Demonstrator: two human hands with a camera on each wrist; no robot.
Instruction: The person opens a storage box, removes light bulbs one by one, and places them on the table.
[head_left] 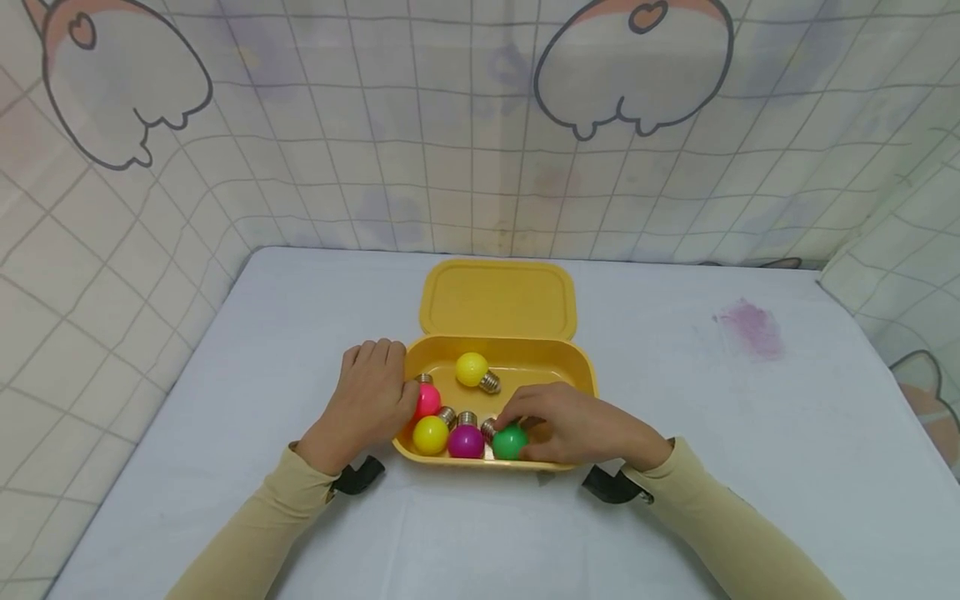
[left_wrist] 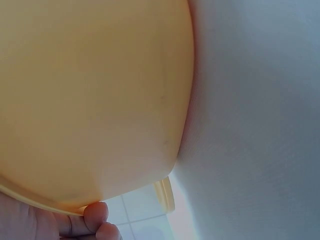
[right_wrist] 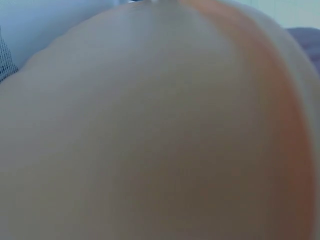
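A yellow plastic box stands before me in the head view with several coloured light bulbs in it. Over its left rim my left hand is curled, gripping the edge; the left wrist view has the fingertips under the rim, against the outer wall. Inside, at the front, my right hand pinches a green bulb whose metal base points left. Beside it lie a purple bulb, a yellow bulb and a pink bulb. Another yellow bulb lies farther back.
Behind the box, a yellow lid lies flat on the white-covered table. A pink stain marks the cloth at the right. Checked curtains enclose the back and sides. A blurred close surface fills most of the right wrist view.
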